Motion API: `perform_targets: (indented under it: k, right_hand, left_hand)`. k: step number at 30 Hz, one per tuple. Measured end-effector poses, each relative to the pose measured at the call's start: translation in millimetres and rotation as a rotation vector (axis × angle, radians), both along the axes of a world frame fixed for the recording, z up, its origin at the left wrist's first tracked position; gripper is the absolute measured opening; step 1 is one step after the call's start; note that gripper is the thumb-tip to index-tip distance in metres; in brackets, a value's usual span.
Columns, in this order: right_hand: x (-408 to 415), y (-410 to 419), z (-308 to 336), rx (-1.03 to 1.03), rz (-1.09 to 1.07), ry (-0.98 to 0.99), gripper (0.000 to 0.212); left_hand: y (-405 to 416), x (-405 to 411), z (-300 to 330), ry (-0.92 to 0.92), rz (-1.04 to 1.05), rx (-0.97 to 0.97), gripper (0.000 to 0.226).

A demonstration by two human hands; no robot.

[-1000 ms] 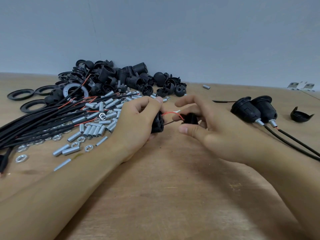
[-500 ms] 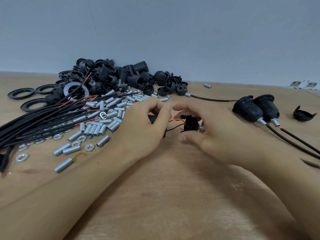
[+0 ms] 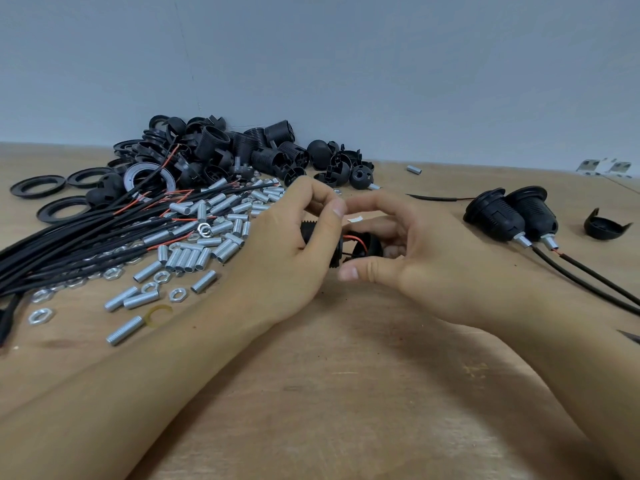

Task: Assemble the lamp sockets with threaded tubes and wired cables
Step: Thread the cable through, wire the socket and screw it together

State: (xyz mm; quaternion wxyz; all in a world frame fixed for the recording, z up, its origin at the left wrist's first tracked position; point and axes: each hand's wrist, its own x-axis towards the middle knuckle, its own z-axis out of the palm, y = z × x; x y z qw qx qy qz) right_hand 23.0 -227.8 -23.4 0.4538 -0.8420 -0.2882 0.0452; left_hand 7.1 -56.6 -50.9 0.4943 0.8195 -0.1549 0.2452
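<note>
head view: both hands meet over the middle of the wooden surface (image 3: 346,393). the left hand (image 3: 287,258) has its fingers curled round a black ribbed socket body (image 3: 313,233), thumb tip at the top beside the right forefinger. the right hand (image 3: 408,258) grips a black socket cap (image 3: 367,245) between thumb below and curled fingers above. the two black parts sit just beside each other, with a thin red wire (image 3: 356,240) and a dark one running across the small gap between them; whether the parts touch cannot be told. a small white tab (image 3: 355,220) shows just above the cap.

toward the left edge of the surface lies a bundle of black cables (image 3: 69,244) with red leads, and beside it a scatter of silver threaded tubes (image 3: 207,237) and hex nuts (image 3: 178,294). one longer threaded tube (image 3: 125,330) lies apart, nearer the front edge. at the far edge, against the grey wall (image 3: 346,64), is a heap of black socket parts (image 3: 235,154), with flat black rings (image 3: 38,185) to its left.

near the right edge rest two finished sockets (image 3: 512,216) side by side, touching, each with a metal tube and a black cable trailing toward the right edge. a loose black cap piece (image 3: 604,226) lies farther right
</note>
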Motion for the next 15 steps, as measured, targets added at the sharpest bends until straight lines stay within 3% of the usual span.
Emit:
perform_targets:
  k: [7,10,15]
  right_hand:
    - [-5.4,6.1,-2.3,0.008,0.012,-0.057,0.061]
    - [-5.3,7.3,-3.4,0.019,-0.030,-0.115,0.064]
    - [-6.5,10.1,-2.5,0.127,-0.133,-0.195,0.042]
  left_hand:
    - [-2.9,-4.0,0.9,-0.010,-0.065,-0.031,0.006]
    - [-3.4,-3.4,3.1,-0.002,-0.072,-0.093,0.013]
    - [-4.0,-1.9,4.8,0.162,-0.164,-0.329,0.034]
